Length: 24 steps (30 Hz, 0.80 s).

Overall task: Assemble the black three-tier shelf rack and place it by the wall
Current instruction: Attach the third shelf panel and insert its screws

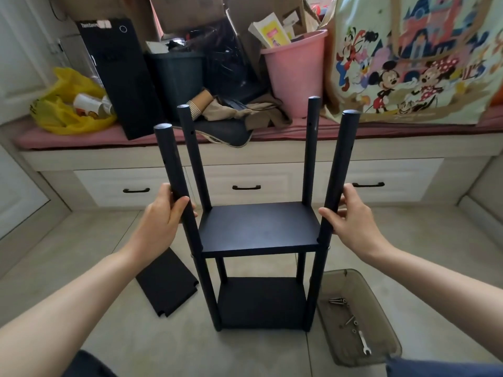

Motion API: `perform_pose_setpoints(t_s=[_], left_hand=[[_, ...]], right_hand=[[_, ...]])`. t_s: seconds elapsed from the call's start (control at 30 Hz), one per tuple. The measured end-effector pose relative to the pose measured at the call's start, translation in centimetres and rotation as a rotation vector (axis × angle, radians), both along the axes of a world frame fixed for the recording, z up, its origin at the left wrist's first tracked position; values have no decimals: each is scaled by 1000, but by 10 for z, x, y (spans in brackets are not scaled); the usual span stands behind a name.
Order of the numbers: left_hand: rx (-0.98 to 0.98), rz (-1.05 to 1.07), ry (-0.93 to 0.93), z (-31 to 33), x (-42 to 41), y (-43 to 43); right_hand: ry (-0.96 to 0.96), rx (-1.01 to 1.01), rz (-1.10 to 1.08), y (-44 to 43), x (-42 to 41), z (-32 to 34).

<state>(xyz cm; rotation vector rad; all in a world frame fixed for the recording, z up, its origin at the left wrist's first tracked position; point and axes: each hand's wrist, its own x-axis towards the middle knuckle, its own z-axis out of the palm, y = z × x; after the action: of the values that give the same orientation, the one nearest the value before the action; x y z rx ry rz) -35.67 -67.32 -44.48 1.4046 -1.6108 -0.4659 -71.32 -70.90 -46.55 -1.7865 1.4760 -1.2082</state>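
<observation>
The left hand [163,213] grips the nine-o'clock post [174,170], the right hand [351,216] seemingly clasps the three-o'clock post [340,164]; hold both parallel so the seven-o'clock shelf [166,284] seats.

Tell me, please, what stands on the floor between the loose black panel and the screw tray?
The partly built rack stands there, seen in the head view.

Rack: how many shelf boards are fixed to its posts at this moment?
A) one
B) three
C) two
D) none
C: only the middle board and the bottom board are fixed to the posts; the third board lies loose on the floor.
</observation>
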Motion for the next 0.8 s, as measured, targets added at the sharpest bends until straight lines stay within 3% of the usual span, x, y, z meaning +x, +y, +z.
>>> perform_pose_setpoints(t_s=[0.43,0.8], left_hand=[[54,59,20,-4,21,7],[158,-47,20,5,28,17]], right_hand=[[-30,-55,-12,1,21,-11],[24,-8,2,5,15,-11]])
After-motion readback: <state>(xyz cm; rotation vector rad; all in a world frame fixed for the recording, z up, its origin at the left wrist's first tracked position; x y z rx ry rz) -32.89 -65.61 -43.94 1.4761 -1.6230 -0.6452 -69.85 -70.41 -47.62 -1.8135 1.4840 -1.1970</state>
